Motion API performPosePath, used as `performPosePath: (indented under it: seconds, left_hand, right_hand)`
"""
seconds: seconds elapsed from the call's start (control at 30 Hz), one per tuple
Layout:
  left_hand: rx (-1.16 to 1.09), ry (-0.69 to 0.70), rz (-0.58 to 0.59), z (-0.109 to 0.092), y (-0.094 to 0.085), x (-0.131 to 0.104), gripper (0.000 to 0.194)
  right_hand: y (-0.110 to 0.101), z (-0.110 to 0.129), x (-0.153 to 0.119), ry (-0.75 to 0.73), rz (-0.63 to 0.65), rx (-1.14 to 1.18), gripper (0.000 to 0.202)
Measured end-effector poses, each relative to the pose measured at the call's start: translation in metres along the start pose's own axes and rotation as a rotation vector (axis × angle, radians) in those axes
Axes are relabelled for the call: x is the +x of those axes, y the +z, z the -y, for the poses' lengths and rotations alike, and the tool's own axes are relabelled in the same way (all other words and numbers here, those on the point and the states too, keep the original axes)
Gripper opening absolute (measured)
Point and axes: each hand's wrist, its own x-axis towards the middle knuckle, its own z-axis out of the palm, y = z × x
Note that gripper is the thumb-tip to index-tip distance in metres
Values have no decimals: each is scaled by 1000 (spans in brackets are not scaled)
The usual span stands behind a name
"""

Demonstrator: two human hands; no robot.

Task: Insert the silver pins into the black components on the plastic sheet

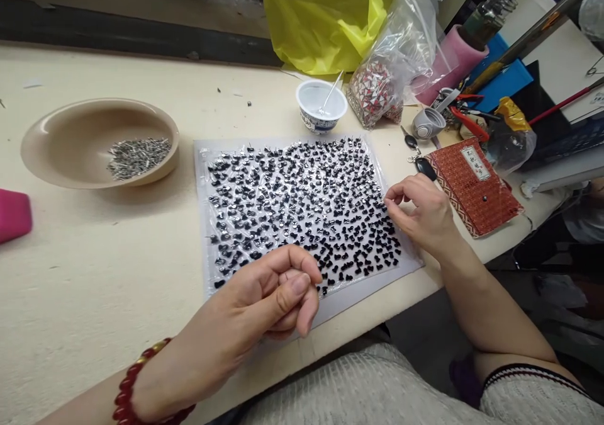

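Note:
A white sheet (325, 306) lies on the table under a clear plastic layer, covered with many small shiny black pieces (302, 204). Some pieces have thin pins standing up from them. Over the sheet's front edge is my left hand (274, 299), its fingers curled in and the thumb pressed to them; anything inside is hidden. My right hand (419, 214) is at the sheet's right edge beside the black pieces. Its thumb and forefinger come close together in a pinch, and whatever they hold is too small to make out.
On the left, a beige bowl (61, 135) holds small metal pins (139, 157). Behind the sheet stand a white plastic cup (321, 113) with a stick, a clear bag of red-and-white pieces (375, 91) and yellow plastic (325, 28). A red notebook (476, 189) and keys (419, 160) lie right.

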Motion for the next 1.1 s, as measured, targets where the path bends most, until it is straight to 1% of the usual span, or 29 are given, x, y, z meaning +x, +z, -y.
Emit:
performPosePath:
  seconds: [0.1, 0.2, 0.37, 0.47, 0.6, 0.77, 1.03, 1.1]
  left_hand:
    - [23, 1, -7, 1, -2, 0, 29]
    - [67, 35, -41, 2, -5, 1, 34]
    - [78, 81, -66, 2, -7, 1, 28]
    - [100, 86, -76, 0, -6, 1, 24]
    - [143, 76, -73, -2, -3, 1, 23]
    - [145, 81, -107, -2, 0, 0, 22]
    - [137, 86, -95, 1, -3, 0, 24]
    - [130, 76, -74, 0, -4, 0, 24]
  right_hand:
    - [4, -1, 1, 18, 49, -31, 10]
    - [6, -1, 2, 15, 65, -36, 10]
    - [6, -1, 2, 1, 60, -66, 12]
    - [6, -1, 2, -3, 51, -79, 12]
    - [6, -1, 2, -6, 53, -90, 12]
    - [6, -1, 2, -4, 58, -82, 11]
    - [4, -3, 1, -12, 38, -66, 8]
    - [0, -3, 0, -33, 22, -63, 6]
